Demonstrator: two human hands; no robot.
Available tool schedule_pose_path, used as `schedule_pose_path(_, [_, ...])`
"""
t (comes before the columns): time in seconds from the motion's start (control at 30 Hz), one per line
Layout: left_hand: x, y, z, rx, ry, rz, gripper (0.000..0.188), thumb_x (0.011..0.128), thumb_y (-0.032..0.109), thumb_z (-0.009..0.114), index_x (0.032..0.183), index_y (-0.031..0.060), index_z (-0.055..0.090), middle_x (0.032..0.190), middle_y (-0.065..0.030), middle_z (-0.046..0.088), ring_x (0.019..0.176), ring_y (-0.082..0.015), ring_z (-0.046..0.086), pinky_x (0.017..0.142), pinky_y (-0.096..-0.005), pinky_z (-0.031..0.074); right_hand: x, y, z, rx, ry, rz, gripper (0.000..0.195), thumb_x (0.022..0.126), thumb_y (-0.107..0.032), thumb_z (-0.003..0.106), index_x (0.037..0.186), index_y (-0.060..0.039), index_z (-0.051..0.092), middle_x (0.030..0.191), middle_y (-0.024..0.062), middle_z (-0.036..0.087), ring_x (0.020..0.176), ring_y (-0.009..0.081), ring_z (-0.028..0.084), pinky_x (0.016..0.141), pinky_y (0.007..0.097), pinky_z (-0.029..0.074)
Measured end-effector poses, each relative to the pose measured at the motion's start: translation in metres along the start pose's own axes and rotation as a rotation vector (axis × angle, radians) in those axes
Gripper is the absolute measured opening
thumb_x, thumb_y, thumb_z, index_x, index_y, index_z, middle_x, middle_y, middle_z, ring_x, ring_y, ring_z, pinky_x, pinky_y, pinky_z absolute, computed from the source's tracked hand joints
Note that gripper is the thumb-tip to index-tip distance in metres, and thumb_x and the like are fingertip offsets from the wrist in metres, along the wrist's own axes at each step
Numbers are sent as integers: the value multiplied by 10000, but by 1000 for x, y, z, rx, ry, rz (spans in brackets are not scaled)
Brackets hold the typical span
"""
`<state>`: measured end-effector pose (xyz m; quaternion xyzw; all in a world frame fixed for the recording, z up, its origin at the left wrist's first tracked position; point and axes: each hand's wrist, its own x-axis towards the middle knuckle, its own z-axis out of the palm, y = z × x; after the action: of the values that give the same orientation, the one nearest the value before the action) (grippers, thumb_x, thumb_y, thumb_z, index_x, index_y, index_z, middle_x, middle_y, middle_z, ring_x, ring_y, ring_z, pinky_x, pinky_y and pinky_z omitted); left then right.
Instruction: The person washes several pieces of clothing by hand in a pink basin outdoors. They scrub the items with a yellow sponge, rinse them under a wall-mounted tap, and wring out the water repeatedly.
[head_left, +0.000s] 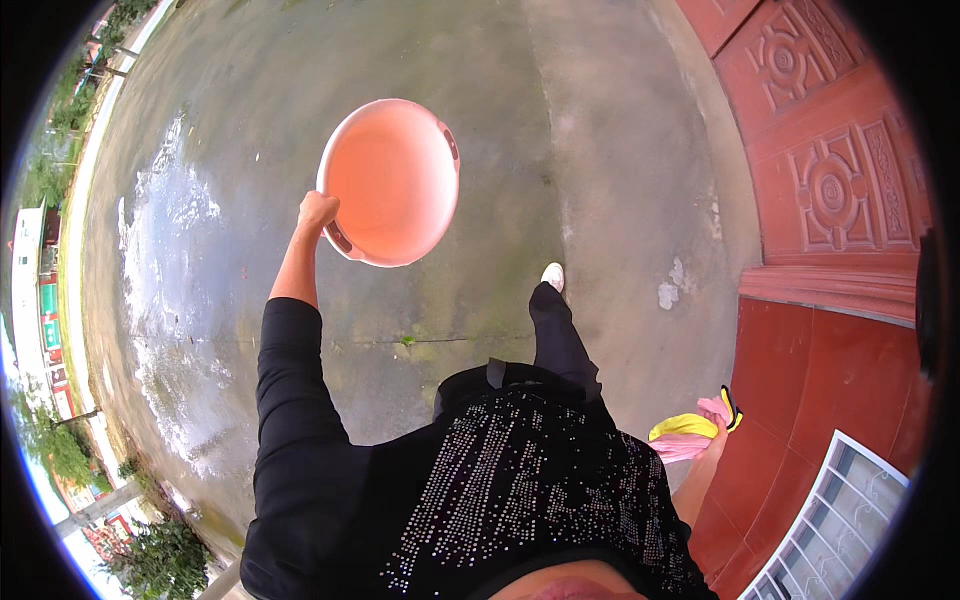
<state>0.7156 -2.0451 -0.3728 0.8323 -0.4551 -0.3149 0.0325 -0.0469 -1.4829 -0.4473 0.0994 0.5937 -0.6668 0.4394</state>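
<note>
My left hand grips the rim of a pink plastic basin and holds it out over the concrete. The basin has slotted handles on opposite sides of its rim, and no contents show inside it. Low on the right, my right hand is closed around a bunched pink and yellow cloth with a dark edging. That hand is beside the red wall. Part of the fingers is hidden by the cloth.
Wet concrete ground spreads ahead, with a shiny puddle to the left. A carved red door, a red tiled wall and a barred window line the right. Trees and buildings stand far left.
</note>
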Motion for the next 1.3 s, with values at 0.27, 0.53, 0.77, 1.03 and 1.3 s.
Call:
schedule_pose_path(0.27, [103,141,-24,470,711,120,285,884,149,519,1063,-46,623,942,-253,692,875,-408,690,773,-486,566,202,-136,230,-73,-62,-4,341,920,-196,583,1233,-61,575,1130,45,642,1032,158,610,916,347,517])
schedule_pose_path(0.53, [212,266,3,32,736,-290,368,877,271,584,1044,-48,659,879,-242,704,822,-351,709,722,-433,577,442,-241,524,-294,-115,-77,298,854,-107,648,1146,-49,638,1080,46,673,934,158,649,848,312,526])
schedule_pose_path(0.77, [345,537,158,-1350,302,-504,365,880,141,558,1197,-31,499,1122,-159,579,895,-340,660,705,-488,605,557,-321,798,-105,-222,-29,259,916,-182,618,1147,-68,607,963,32,650,915,154,635,848,339,545])
schedule_pose_path(1.03, [421,900,326,-1468,-416,-543,362,948,154,478,1275,1,459,1205,-167,581,1022,-343,654,783,-506,603,623,-406,1149,263,-510,-172,197,917,-193,629,1071,-70,626,908,36,644,848,142,613,784,308,524])
schedule_pose_path(1.3, [462,1236,248,-1850,-1200,390,304,989,366,469,1075,110,608,941,-48,673,756,-191,655,673,-327,566,779,-383,1281,-1117,-826,-855,476,714,-185,785,1132,-34,612,1060,148,606,1028,370,562,923,442,458])
